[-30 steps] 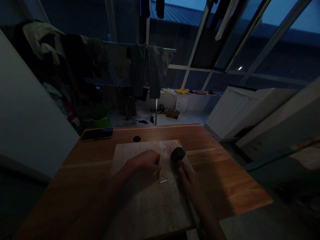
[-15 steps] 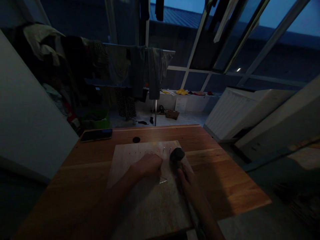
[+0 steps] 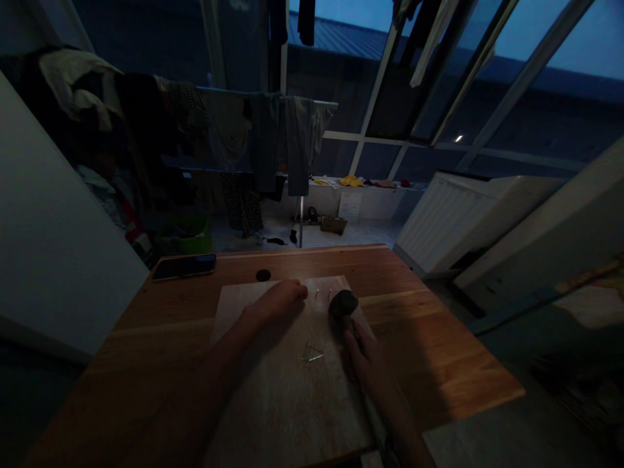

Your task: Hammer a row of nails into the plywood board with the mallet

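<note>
A pale wooden board lies flat, with a row of small marks or holes near its far edge. Two nails stand upright in it toward the far right. My left hand is closed in a pinch over that row, just left of the upright nails; whatever its fingertips hold is too small and dark to make out. My right hand grips a mallet by the handle, its dark head resting low over the board's right side. Several loose nails lie in a small pile between my hands.
The board rests on a wooden table. A phone lies at the table's far left corner, and a round dark hole sits beyond the board. Behind stand a laundry rack with hanging clothes and a green basket.
My left hand has moved from the loose nails up and away to the row near the far edge, uncovering the pile. My right hand keeps the mallet in nearly the same place.
</note>
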Demonstrator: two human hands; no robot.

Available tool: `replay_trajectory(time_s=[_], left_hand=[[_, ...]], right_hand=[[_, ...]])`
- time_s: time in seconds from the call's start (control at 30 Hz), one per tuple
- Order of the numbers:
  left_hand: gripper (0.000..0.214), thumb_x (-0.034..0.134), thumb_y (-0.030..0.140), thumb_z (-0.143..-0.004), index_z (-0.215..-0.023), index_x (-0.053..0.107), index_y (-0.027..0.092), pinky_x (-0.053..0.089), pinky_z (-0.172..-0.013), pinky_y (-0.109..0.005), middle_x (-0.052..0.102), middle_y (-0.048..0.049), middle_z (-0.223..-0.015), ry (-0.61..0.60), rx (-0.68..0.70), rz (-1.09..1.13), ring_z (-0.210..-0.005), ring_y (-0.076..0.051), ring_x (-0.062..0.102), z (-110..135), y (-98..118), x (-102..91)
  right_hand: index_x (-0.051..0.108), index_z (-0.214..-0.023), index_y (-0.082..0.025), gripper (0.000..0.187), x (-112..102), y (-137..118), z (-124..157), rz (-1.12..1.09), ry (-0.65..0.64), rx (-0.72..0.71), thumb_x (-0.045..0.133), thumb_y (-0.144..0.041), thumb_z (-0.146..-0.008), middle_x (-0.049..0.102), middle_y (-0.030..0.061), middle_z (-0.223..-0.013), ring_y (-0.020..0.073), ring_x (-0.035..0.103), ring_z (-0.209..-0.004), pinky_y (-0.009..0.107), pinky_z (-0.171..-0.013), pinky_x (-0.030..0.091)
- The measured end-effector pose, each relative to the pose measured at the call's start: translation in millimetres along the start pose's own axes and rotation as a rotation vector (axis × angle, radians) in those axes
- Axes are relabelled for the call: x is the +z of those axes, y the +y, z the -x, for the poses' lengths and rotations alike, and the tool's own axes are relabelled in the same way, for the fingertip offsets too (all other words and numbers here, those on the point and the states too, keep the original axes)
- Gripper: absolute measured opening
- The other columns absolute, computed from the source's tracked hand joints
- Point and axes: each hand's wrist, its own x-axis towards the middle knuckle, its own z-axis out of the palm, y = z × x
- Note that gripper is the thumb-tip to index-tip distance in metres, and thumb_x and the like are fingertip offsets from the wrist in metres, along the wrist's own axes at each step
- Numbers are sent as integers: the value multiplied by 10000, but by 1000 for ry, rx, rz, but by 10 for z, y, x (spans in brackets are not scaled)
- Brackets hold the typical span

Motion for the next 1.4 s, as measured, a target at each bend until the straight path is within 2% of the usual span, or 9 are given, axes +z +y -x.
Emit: replay_trajectory(time_s=[0.3,0.6,0.83,1.0,1.13,1.3,1.4], left_hand=[[268,521,74,-874,-1013,739,142,493,-841,-324,717,-126,-1062,-1,-70,-38,-958,-237,668,-132,67,2],[338,514,33,-854,-1102,716,146,505,-882,-316,726,-106,-1016,-46,-67,-85,-986,-233,673,-120,166,-69],[334,547,67,-857,-1141,686,173,508,-883,-320,723,-95,-1022,-10,-49,-76,-982,-235,670,-114,109,-37],[365,543,64,-856,-1179,677,168,499,-903,-329,731,-89,-1005,12,-45,29,-982,-233,671,-129,83,-12],[383,580,103,-853,-1223,657,165,508,-841,-316,730,-52,-891,62,-63,175,-862,-203,673,-113,42,90],[384,608,78,-781,-1152,673,152,516,-737,-268,730,-28,-857,228,-171,463,-759,-152,664,-73,-24,304],[366,635,92,-762,-1121,685,147,513,-709,-255,724,-26,-867,298,-166,511,-740,-139,650,-40,-40,376]], right_hand=[[630,-1380,-156,667,26,55,-4,8,26,-3,432,-617,-940,698,190,-1336,349,641,-1243,501,-1054,480],[683,-1316,-187,566,21,64,-2,-20,36,-36,475,-572,-956,727,154,-1296,337,654,-1217,470,-1041,492],[673,-1328,-164,611,15,41,0,-7,15,-9,449,-592,-954,735,167,-1270,341,674,-1179,463,-1005,514],[667,-1334,-181,567,11,25,13,-5,31,-16,463,-563,-968,727,155,-1292,334,645,-1235,480,-1056,482],[673,-1327,-173,559,7,36,14,-5,41,-12,474,-547,-962,715,162,-1319,338,641,-1242,495,-1059,478],[671,-1334,-178,575,8,39,14,-7,29,3,467,-561,-957,714,156,-1321,335,640,-1246,492,-1065,475],[662,-1348,-159,614,17,45,16,0,36,16,459,-581,-952,696,177,-1346,347,626,-1267,507,-1079,464]])
